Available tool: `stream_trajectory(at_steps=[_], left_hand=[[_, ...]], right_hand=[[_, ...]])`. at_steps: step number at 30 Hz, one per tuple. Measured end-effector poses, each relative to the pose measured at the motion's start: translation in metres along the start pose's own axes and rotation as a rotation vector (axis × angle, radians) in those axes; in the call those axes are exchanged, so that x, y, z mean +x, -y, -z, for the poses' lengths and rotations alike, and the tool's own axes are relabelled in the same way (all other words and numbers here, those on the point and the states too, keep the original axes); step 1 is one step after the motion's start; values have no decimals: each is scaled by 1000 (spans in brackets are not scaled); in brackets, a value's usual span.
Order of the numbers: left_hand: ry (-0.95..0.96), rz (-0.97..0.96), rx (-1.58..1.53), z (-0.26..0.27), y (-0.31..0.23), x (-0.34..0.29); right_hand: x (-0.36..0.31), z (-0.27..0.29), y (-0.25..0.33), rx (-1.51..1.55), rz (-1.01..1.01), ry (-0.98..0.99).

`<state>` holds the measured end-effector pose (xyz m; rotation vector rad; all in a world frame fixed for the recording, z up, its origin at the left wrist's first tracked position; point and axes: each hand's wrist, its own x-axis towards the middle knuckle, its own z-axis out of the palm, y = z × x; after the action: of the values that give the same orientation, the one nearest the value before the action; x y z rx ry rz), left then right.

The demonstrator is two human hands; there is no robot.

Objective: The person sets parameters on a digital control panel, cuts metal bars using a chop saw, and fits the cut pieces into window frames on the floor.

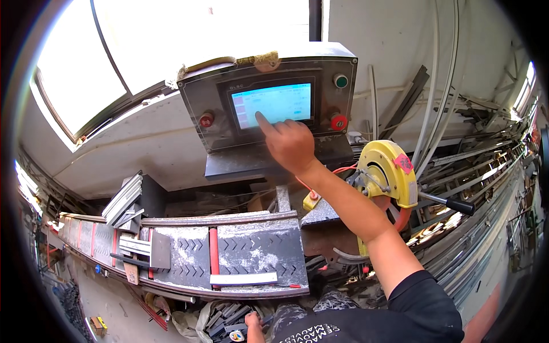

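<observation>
The lit touchscreen (286, 97) sat in a dark control panel (213, 137) below the window, between a green button (341, 81) with a red one (338, 122) under it and another red button (206, 119). The right hand (290, 147) was loosely open, index finger extended at the screen's lower left. A yellow-guarded saw (407, 186) stood right of the forearm; a roller conveyor (251, 243) carried a pale strip (244, 279). Whether the left hand (252, 320), near metal offcuts (227, 317), was open or closed could not be told.
</observation>
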<state>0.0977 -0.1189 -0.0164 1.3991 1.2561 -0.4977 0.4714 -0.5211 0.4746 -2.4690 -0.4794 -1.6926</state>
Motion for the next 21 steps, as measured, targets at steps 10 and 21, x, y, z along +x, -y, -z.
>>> stream_trajectory(at_steps=[10,21], left_hand=[[25,88,43,9,18,4],[34,66,9,2,8,-6]], right_hand=[[-4,3,-2,103,138,-40],[-5,8,-6,80,-24,-163]])
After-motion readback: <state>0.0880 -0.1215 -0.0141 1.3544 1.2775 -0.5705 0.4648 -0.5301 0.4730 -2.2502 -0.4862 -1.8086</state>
